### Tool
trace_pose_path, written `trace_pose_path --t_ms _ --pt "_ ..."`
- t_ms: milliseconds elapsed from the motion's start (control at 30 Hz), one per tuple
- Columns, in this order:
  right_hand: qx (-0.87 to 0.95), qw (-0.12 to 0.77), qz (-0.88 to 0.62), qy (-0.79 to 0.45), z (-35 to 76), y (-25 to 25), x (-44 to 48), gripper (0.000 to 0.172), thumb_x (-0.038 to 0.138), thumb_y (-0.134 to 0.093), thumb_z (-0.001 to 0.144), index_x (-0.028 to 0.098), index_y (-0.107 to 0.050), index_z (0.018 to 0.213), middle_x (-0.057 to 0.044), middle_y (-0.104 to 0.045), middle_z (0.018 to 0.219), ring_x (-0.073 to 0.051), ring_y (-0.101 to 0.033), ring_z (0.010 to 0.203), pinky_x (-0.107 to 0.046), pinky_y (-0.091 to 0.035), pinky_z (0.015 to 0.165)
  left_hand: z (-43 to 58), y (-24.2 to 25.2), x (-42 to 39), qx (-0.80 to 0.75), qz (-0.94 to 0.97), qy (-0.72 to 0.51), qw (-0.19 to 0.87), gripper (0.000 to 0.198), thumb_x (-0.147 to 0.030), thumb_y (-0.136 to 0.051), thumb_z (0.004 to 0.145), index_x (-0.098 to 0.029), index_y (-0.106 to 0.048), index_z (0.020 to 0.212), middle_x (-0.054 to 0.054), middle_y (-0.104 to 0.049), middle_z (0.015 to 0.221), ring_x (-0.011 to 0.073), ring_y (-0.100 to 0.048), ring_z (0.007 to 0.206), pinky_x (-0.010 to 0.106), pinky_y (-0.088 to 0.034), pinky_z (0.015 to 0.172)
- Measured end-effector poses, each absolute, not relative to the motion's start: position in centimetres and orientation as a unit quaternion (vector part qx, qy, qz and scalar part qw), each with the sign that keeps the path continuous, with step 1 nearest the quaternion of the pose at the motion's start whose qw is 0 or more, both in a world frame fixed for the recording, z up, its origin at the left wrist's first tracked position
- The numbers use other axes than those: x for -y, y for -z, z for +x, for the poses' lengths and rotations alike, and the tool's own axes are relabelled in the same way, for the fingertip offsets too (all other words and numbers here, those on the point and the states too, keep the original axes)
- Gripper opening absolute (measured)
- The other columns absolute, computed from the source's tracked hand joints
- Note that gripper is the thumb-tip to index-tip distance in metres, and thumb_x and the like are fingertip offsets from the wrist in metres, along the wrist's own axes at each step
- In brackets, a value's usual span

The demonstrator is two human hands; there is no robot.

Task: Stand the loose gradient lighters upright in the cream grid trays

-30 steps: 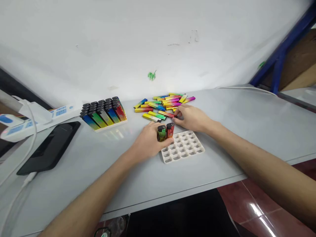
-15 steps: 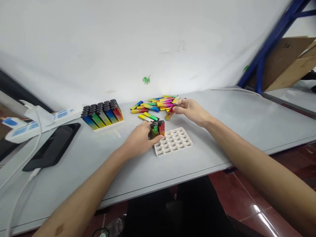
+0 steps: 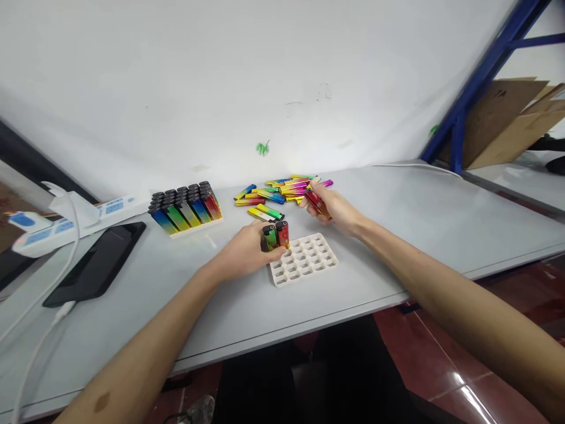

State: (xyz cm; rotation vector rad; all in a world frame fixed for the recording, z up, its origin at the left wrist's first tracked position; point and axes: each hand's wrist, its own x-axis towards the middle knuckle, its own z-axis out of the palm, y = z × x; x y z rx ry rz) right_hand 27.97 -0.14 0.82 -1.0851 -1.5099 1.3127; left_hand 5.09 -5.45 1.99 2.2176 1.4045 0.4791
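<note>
A white plastic tray (image 3: pixel 304 260) with rows of slots lies on the table in front of me. At its far left corner two lighters stand upright, a green one (image 3: pixel 269 238) and a red one (image 3: pixel 283 235). My left hand (image 3: pixel 249 248) is closed around them, its thumb along their near side over the tray edge. Whether they sit in the slots is hidden. Beyond the tray's far right side, my right hand (image 3: pixel 329 207) grips a red lighter (image 3: pixel 315 202), held tilted above the table. Just behind it lies a loose pile of shiny multicoloured lighters (image 3: pixel 282 189).
A second tray (image 3: pixel 198 228) packed with upright lighters (image 3: pixel 188 206) stands at the left. Farther left lie a black phone (image 3: pixel 97 262) on a white cable and a white power strip (image 3: pixel 115 206). Behind is a wall; a blue metal frame (image 3: pixel 468 97) and cardboard (image 3: pixel 507 121) are at the right.
My right hand has drawn a red lighter away from the pile toward me and turned it in the fingers. My left hand stays on the two lighters at the tray.
</note>
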Motion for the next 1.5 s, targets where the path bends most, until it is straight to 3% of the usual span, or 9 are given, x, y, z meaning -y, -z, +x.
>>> trace_pose_path --t_ms 67,167,333,500,767,1033,1233,1500 --pt "0.599 0.42 -0.428 -0.532 28.0 -0.8 0.1 0.065 0.078 -0.037 0.087 0.019 -0.059 0.073 0.0 -0.045 0.057 -0.008 -0.029 0.044 -0.024 -0.017 0.039 5.0 -2.0 5.4 -0.51 0.809 -0.176 0.234 0.027 -0.048 -0.063 0.079 -0.022 -0.062 0.088 0.002 -0.067 0.085 0.0203 -0.063 0.074 0.031 -0.048 0.065" --pt "0.584 0.416 -0.424 -0.553 28.0 -0.7 0.0 0.066 0.077 -0.034 0.088 0.019 -0.05 0.061 0.004 -0.031 0.05 -0.008 -0.023 0.043 -0.024 -0.015 0.04 5.0 -1.9 5.3 -0.504 0.813 -0.175 0.234 0.027 -0.048 -0.063 0.08 -0.022 -0.062 0.089 0.002 -0.067 0.086 0.0203 -0.063 0.075 0.032 -0.049 0.066" --pt "0.563 0.425 -0.45 -0.547 27.9 -0.4 -0.2 0.055 0.057 -0.037 0.094 0.021 -0.039 0.052 0.007 -0.019 0.045 -0.007 -0.012 0.04 -0.024 -0.01 0.04 4.8 -1.8 5.2 -0.484 0.826 -0.182 0.224 0.033 -0.054 -0.061 0.082 -0.022 -0.063 0.091 0.002 -0.067 0.09 0.0211 -0.063 0.079 0.033 -0.049 0.07" --pt "0.6 0.439 -0.429 -0.513 27.6 -0.1 -0.2 0.051 0.045 -0.034 0.094 0.022 -0.037 0.048 0.005 -0.023 0.042 -0.008 -0.014 0.038 -0.024 -0.012 0.038 4.8 -1.4 5.0 -0.468 0.848 -0.184 0.17 0.032 -0.053 -0.059 0.085 -0.022 -0.062 0.087 0.003 -0.064 0.088 0.0231 -0.062 0.083 0.035 -0.048 0.074" --pt "0.614 0.452 -0.454 -0.461 27.6 0.2 -0.1 0.062 0.066 -0.037 0.092 0.022 -0.041 0.05 0.005 -0.023 0.042 -0.008 -0.019 0.04 -0.025 -0.014 0.04 4.5 -1.1 4.6 -0.429 0.876 -0.186 0.12 0.027 -0.049 -0.06 0.086 -0.022 -0.063 0.086 0.004 -0.062 0.089 0.0236 -0.06 0.088 0.036 -0.047 0.079" --pt "0.634 0.456 -0.448 -0.435 27.6 0.2 -0.3 0.056 0.05 -0.033 0.096 0.022 -0.04 0.048 0.003 -0.026 0.042 -0.009 -0.02 0.039 -0.026 -0.016 0.04 4.6 -1.1 4.5 -0.45 0.864 -0.179 0.138 0.032 -0.052 -0.06 0.084 -0.021 -0.063 0.087 0.005 -0.063 0.093 0.0244 -0.061 0.087 0.037 -0.048 0.077" --pt "0.634 0.452 -0.475 -0.41 27.5 0.2 0.0 0.061 0.061 -0.032 0.096 0.021 -0.042 0.051 0.004 -0.028 0.043 -0.009 -0.023 0.041 -0.025 -0.019 0.042 4.7 -1.1 4.6 -0.462 0.859 -0.176 0.135 0.032 -0.052 -0.059 0.083 -0.021 -0.063 0.087 0.005 -0.064 0.092 0.024 -0.062 0.084 0.037 -0.048 0.075" --pt "0.664 0.433 -0.482 -0.372 27.4 0.3 0.1 0.066 0.074 -0.035 0.09 0.018 -0.059 0.066 0.002 -0.042 0.051 -0.012 -0.038 0.049 -0.025 -0.031 0.049 4.6 -1.0 4.7 -0.462 0.858 -0.179 0.14 0.034 -0.053 -0.06 0.083 -0.021 -0.064 0.09 0.007 -0.065 0.096 0.0254 -0.063 0.088 0.037 -0.049 0.077"
